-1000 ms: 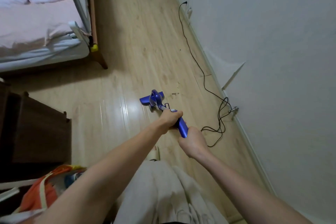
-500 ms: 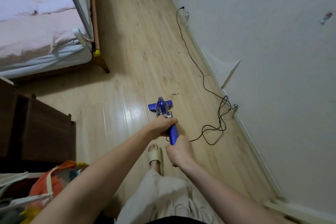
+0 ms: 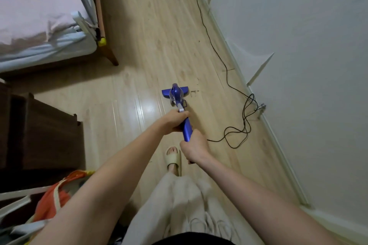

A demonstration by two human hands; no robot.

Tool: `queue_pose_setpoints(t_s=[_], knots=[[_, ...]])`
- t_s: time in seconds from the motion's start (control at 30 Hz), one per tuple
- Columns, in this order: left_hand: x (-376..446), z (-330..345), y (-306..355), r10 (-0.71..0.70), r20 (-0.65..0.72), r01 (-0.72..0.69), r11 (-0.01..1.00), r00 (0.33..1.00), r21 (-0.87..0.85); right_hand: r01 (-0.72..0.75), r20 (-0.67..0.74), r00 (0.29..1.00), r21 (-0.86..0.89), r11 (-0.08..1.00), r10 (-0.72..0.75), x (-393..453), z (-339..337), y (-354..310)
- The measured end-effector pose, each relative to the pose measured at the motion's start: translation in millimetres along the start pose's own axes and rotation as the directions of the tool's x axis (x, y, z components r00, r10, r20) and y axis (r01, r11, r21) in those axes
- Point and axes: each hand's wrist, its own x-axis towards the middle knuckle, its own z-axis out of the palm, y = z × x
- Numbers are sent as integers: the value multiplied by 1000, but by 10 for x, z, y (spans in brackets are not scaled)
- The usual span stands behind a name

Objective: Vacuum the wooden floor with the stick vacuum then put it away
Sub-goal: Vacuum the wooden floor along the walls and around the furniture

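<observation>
A blue stick vacuum (image 3: 176, 95) stands on the pale wooden floor (image 3: 159, 32) ahead of me, its floor head flat on the boards near a few dark specks. My left hand (image 3: 175, 120) grips the upper shaft just below the motor body. My right hand (image 3: 193, 146) grips the blue handle end closer to me. Its black power cord (image 3: 238, 123) runs from the handle, loops on the floor at the right, and follows the wall to a socket far back.
A bed (image 3: 45, 20) with a wooden leg fills the upper left. A dark wooden cabinet (image 3: 47, 133) stands at left, with an orange bag (image 3: 53, 199) below it. The white wall (image 3: 298, 65) and skirting run along the right. My slippered foot (image 3: 173, 158) is behind the vacuum.
The vacuum head slid back toward me and then forward a little beside the dark specks. Both hands kept their grip, and my foot has come into view.
</observation>
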Motion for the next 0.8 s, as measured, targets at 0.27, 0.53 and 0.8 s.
queue_pose_setpoints(t_s=[0.27,0.53,0.8], knots=[[714,-307,566,-3,-33,4,999,999,33,-17,-6,1000,-9,1000,17,834,-58,-493],[1384,-647,1186,25,-77,-21,998,997,58,-35,-3,999,-15,999,35,1677,-117,-1065],[1638,-732,1386,14,-58,-9,997,998,80,-43,13,999,13,999,43,1932,-176,-1193]])
